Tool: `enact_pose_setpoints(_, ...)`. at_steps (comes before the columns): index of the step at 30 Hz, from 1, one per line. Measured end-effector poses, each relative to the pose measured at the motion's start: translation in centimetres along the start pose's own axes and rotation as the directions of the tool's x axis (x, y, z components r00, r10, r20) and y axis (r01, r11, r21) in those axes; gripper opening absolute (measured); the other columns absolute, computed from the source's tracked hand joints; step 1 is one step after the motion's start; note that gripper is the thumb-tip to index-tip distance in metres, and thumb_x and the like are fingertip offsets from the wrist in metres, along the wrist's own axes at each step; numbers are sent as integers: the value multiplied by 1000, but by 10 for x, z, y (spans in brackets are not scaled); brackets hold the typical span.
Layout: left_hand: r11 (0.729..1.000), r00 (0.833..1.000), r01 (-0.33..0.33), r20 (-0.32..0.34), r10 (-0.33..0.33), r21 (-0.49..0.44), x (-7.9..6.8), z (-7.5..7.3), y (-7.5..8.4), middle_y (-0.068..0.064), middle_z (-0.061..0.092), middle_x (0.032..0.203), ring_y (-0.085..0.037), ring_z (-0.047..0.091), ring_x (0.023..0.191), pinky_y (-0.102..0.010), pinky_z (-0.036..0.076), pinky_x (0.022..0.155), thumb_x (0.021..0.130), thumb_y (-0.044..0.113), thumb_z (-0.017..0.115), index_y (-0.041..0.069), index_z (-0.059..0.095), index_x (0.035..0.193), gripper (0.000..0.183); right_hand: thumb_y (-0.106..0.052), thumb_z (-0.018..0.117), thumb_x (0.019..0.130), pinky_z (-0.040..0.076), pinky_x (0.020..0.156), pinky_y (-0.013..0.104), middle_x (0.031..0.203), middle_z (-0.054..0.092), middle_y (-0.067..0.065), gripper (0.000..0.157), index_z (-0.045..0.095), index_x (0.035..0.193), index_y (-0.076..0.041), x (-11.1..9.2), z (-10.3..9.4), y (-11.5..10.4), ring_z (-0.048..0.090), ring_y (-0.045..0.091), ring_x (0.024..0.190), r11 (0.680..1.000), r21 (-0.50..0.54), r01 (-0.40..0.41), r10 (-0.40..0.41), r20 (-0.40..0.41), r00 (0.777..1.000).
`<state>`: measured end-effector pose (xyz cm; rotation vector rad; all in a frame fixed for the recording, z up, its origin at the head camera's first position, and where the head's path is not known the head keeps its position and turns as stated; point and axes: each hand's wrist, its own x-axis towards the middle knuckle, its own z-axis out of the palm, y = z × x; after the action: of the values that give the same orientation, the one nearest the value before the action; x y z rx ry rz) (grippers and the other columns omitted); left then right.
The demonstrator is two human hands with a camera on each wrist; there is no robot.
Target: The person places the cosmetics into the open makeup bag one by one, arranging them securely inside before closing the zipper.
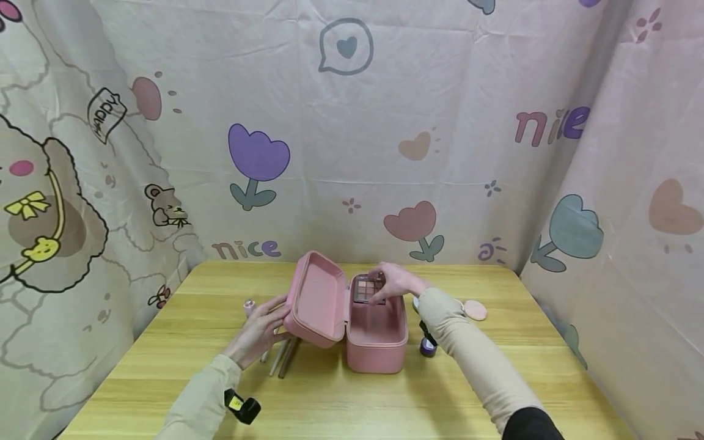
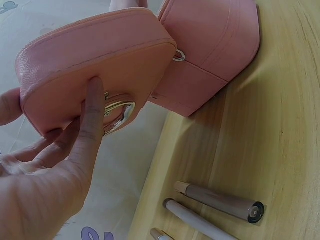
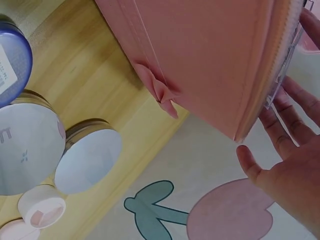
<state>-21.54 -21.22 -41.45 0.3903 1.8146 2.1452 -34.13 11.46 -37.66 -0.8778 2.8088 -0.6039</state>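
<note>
A pink makeup case (image 1: 376, 359) stands on the table with its lid (image 1: 321, 298) swung out to the left. My left hand (image 1: 258, 333) holds the lid from its outer side, fingers spread over the face near a gold-coloured metal emblem (image 2: 120, 115). Over the far end of the case's mouth, my right hand (image 1: 400, 281) pinches an eyeshadow palette (image 1: 365, 289) with several square pans. In the right wrist view the palette's clear edge shows at the zippered rim (image 3: 265, 75), fingers behind it. The visible inside of the case is plain pink.
Brown and pale tubes (image 2: 220, 202) lie left of the case, near a small pink bottle (image 1: 249, 305). To the right are a dark blue jar (image 1: 428, 348), round mirror-like compacts (image 3: 87, 160), a small white jar (image 3: 41, 206) and a pink puff (image 1: 475, 310). A printed curtain (image 1: 341, 122) hangs behind.
</note>
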Motion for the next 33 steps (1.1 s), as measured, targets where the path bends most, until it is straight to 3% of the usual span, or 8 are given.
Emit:
enact_pose_setpoints(4, 1000, 1000, 0, -2, 0, 0, 0, 0, -1, 11, 60, 128, -3, 62, 113, -30, 52, 100, 109, 26, 41, -5, 10, 159, 66, -28, 91, 70, 51, 98, 43, 118, 67, 12, 67, 66, 128, -4, 0, 4, 0, 61, 26, 108, 1000, -26, 1, -1, -5, 1000)
enact_pose_setpoints(9, 1000, 1000, 0, -2, 0, 5, 0, -1, -2, 11, 58, 129, -2, 61, 114, -30, 52, 100, 109, 26, 41, -4, 10, 159, 66, -31, 91, 70, 42, 98, 53, 117, 66, 9, 66, 68, 126, -7, 0, 7, -1, 61, 27, 110, 997, -66, -34, 33, -19, 999)
enact_pose_setpoints(14, 1000, 1000, -8, 4, 8, 6, 0, -1, -2, 11, 58, 130, -3, 61, 114, -31, 52, 101, 109, 25, 41, -5, 10, 158, 66, -30, 91, 70, 38, 97, 53, 119, 66, 9, 66, 67, 127, -8, 1, 9, -2, 61, 28, 112, 996, -71, -58, 57, -23, 998)
enact_pose_setpoints(21, 1000, 1000, -13, 10, 13, 8, -1, -1, -2, 10, 58, 130, -3, 61, 115, -32, 51, 102, 109, 26, 40, -5, 10, 158, 65, -33, 90, 72, 38, 105, 60, 130, 64, 14, 77, 59, 138, -7, 0, 7, 2, 60, 33, 120, 998, -8, -57, 56, -69, 996)
enact_pose_setpoints(24, 1000, 1000, -7, 2, 7, 3, 0, -1, -2, 9, 58, 131, -3, 61, 114, -32, 51, 102, 109, 26, 41, -5, 10, 158, 66, -33, 89, 72, 38, 106, 62, 129, 65, 15, 75, 61, 137, -7, -2, 5, 4, 60, 34, 120, 999, 14, -34, 35, -84, 996)
enact_pose_setpoints(33, 1000, 1000, -5, 0, 5, 1, 0, -2, -3, 8, 58, 131, -4, 61, 114, -32, 51, 101, 109, 26, 41, -4, 10, 159, 66, -30, 87, 75, 50, 101, 48, 125, 65, 20, 70, 62, 134, -2, -9, 4, 13, 60, 34, 114, 990, 133, 39, -19, -144, 989)
